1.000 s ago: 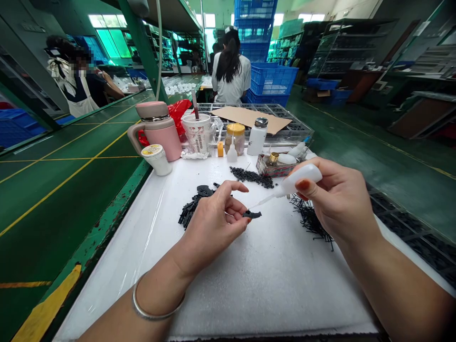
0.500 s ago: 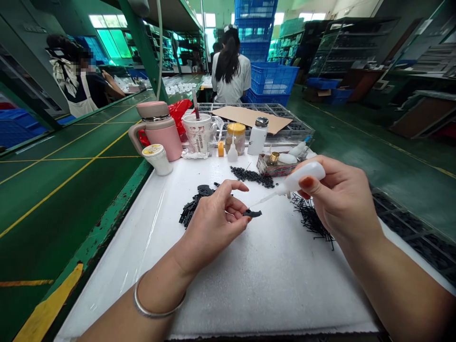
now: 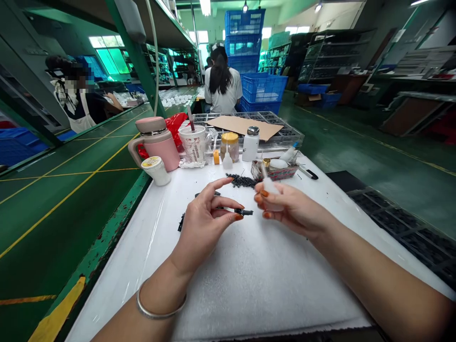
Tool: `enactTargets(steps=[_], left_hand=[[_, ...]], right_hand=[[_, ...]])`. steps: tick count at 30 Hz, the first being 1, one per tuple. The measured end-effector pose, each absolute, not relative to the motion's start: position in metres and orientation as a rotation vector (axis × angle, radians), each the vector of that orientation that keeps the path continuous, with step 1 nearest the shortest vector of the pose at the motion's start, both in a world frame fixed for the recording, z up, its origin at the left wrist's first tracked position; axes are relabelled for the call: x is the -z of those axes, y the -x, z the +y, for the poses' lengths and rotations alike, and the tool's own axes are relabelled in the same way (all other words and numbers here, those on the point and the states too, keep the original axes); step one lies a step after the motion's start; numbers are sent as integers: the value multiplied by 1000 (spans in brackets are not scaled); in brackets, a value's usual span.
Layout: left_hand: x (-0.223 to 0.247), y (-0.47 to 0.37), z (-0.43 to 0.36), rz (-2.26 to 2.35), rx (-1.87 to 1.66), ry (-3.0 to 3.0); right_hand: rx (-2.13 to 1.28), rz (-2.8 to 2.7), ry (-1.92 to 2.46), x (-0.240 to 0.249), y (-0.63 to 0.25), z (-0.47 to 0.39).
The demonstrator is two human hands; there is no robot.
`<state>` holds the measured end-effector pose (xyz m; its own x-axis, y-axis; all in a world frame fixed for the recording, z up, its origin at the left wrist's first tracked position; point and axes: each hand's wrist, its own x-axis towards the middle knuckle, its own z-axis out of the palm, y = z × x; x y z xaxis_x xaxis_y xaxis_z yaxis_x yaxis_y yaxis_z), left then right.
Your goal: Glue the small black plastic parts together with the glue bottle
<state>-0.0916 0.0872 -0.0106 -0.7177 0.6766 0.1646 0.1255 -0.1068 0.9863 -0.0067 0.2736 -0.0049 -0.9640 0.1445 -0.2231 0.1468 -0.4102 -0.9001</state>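
"Where's the black piece [image 3: 246, 213]?"
"Pinched in the left hand [image 3: 202, 216], lying sideways, free end toward the right hand [image 3: 294, 206], just beside it."
"And the right?"
"Gripping a white bottle [image 3: 272, 187] (blurred, nozzle [image 3: 264, 172] up)."

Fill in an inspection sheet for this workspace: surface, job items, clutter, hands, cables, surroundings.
Surface: flat white work surface, shiny toward the left.
Job's things: slim black part; translucent white squeeze bottle, nozzle up, blurred; heap of small black rings.
Clutter: pink lidded mug with handle, white patterned cup with brown straw, crumpled red plastic bag.
Hands: left hand pinches the part; right hand grips the bottle.
Cables: pale hanging cord or hose, cannot tell which.
Surroundings: stacked blue plastic crates; person in white shirt, back turned.
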Motion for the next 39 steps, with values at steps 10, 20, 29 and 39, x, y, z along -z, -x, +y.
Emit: enactTargets(steps=[10,20,29,39], left_hand=[[14,88,91,1883,-1796,-1035],[18,93,95,1587,-1716,-673],[19,95,97,1624,-1716,-623],[23,99,93,1642,-1692,-628]], right_hand=[[2451,1596,-177,17,13,265],[2579,1816,-302,20,14,264],[2233,2487,-229,11,11,254],[1910,2760,-292,7,8,251]])
